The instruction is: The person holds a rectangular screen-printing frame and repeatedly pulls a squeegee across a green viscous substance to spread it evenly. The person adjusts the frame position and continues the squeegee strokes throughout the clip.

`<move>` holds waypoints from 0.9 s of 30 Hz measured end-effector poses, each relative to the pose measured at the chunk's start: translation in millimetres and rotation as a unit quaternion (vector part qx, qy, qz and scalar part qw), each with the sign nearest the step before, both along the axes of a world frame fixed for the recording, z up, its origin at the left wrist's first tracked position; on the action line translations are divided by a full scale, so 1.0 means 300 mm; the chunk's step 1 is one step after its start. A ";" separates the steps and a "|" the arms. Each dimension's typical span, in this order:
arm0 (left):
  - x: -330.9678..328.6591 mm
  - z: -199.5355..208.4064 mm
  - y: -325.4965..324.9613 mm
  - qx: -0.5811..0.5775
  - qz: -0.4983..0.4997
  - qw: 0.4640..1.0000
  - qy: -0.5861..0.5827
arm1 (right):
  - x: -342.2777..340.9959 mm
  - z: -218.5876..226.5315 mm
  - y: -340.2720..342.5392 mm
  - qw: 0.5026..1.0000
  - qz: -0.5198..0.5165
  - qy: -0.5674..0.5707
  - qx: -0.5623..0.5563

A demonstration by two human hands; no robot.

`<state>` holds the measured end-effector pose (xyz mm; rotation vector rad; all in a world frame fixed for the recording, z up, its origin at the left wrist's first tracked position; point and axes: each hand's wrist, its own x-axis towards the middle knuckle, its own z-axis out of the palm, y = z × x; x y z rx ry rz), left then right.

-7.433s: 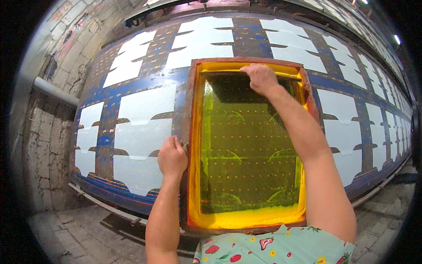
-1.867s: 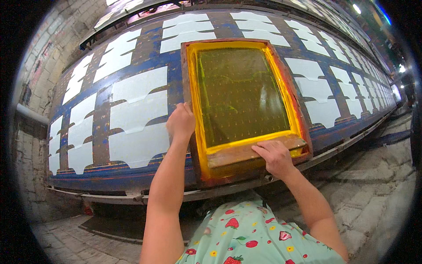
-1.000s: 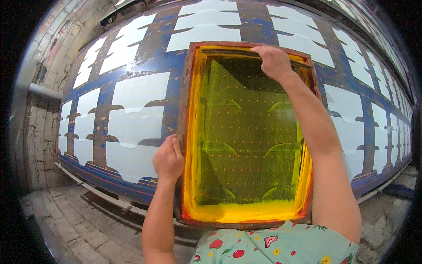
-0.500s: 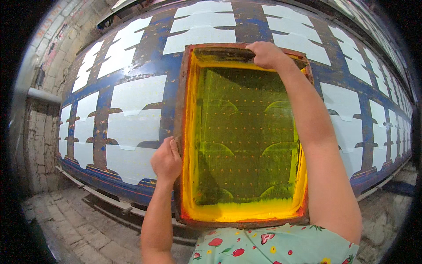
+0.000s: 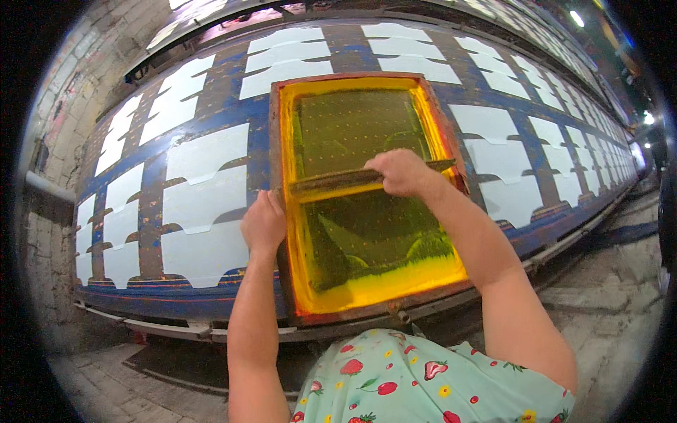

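Note:
A screen printing frame (image 5: 281, 134) lies on the long table, its reddish wooden rim smeared with yellow and orange ink around a dark green mesh (image 5: 352, 127). My right hand (image 5: 402, 173) is closed around a squeegee (image 5: 328, 183), a long dark bar that spans the mesh at mid-height. Yellow ink shows along the bar's near edge, and more is spread across the near end of the frame. On the left side of the frame, my left hand (image 5: 262, 222) is closed on its outer edge, with the fingertips partly hidden.
White cut pieces (image 5: 206, 148) lie in rows on the blue-and-brown table (image 5: 151, 233), left, right and beyond the frame. Another table with white pieces (image 5: 486, 8) stands past the far edge. A brick wall (image 5: 67, 106) and pipe (image 5: 49, 187) are at the left.
My right hand has drawn the squeegee from the frame's far end toward me, to about mid-mesh. My left hand stays at the frame's left edge. The view has shifted.

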<state>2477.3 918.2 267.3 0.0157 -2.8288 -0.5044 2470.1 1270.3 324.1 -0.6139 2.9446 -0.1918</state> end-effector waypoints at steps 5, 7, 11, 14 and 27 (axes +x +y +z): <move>0.006 0.003 -0.014 0.007 -0.008 1.000 -0.013 | 0.376 -0.057 -0.081 0.999 -0.013 0.015 -0.041; 0.004 0.000 -0.020 0.007 -0.011 1.000 -0.023 | 0.520 -0.072 -0.109 0.998 -0.010 0.027 -0.049; 0.001 -0.007 -0.026 0.002 -0.012 0.999 -0.037 | 0.763 -0.085 -0.167 0.997 -0.018 0.045 -0.068; -0.001 -0.009 -0.024 -0.004 -0.012 0.999 -0.035 | 0.861 -0.087 -0.194 0.994 -0.014 0.082 -0.065; 0.047 0.064 0.041 -0.080 0.019 0.995 -0.061 | 1.003 -0.140 -0.035 0.965 0.057 0.083 -0.240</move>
